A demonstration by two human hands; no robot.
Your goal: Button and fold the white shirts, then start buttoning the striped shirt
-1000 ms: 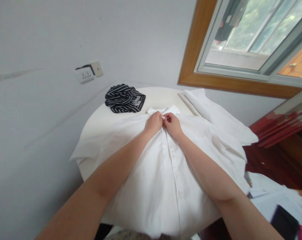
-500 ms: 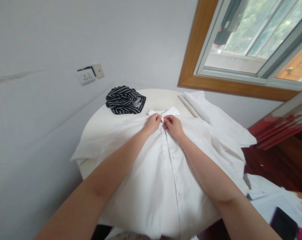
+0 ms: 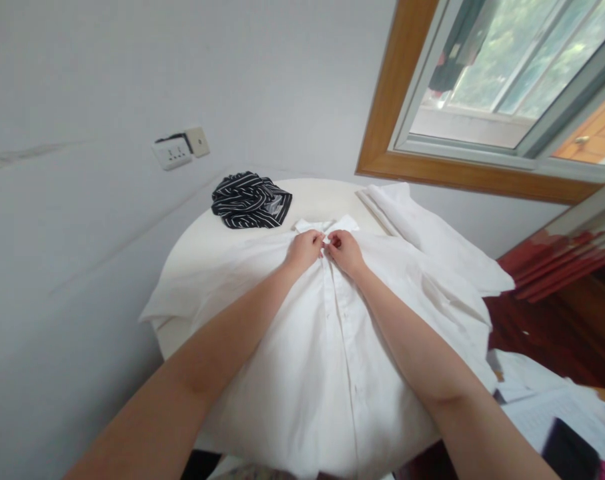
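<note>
A white button-up shirt lies spread front-up over a round white table, its collar at the far side. My left hand and my right hand meet at the top of the button placket just below the collar. Both hands are closed in a pinch on the shirt's front edges there. The fingertips touch each other; what lies between them is too small to make out.
A crumpled black-and-white striped garment sits at the table's far edge. Folded white cloth lies at the right. A wall socket and a wood-framed window are behind. Papers and a dark phone lie at the lower right.
Both hands stay pinched at the top of the placket, with only small finger movements. The view has shifted slightly.
</note>
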